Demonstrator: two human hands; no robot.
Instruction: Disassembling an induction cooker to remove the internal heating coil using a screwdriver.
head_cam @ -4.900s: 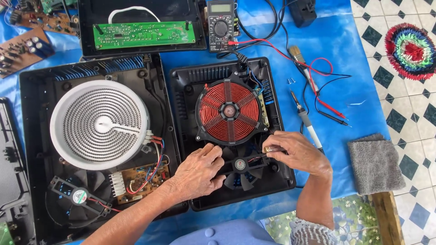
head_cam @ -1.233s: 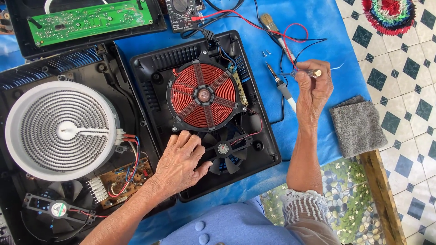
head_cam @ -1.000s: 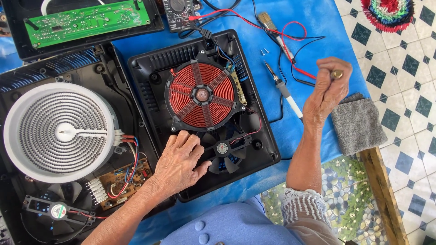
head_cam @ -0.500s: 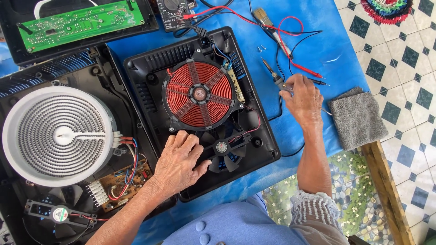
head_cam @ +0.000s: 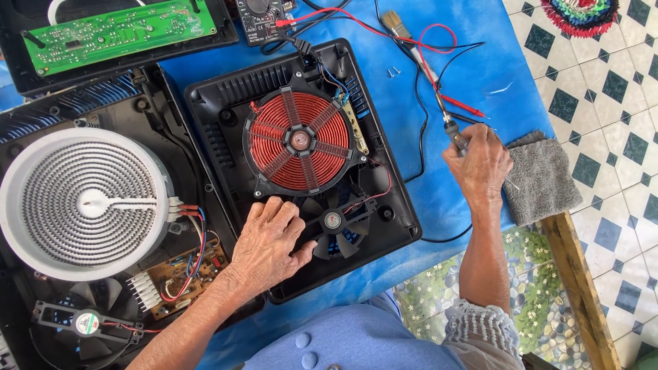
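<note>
The right hand (head_cam: 480, 164), raised and empty-looking a second ago, now has its grip closed on the screwdriver (head_cam: 454, 133) over the blue counter (head_cam: 452, 205); the left hand (head_cam: 271, 236) stays flat, fingers apart, on the open cooker (head_cam: 226, 103) beside its fan (head_cam: 334, 220); tool work looks ready to resume.

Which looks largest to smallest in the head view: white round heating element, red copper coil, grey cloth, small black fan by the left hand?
1. White round heating element
2. Red copper coil
3. Grey cloth, partly covered by the right hand
4. Small black fan, beside the left hand
</note>
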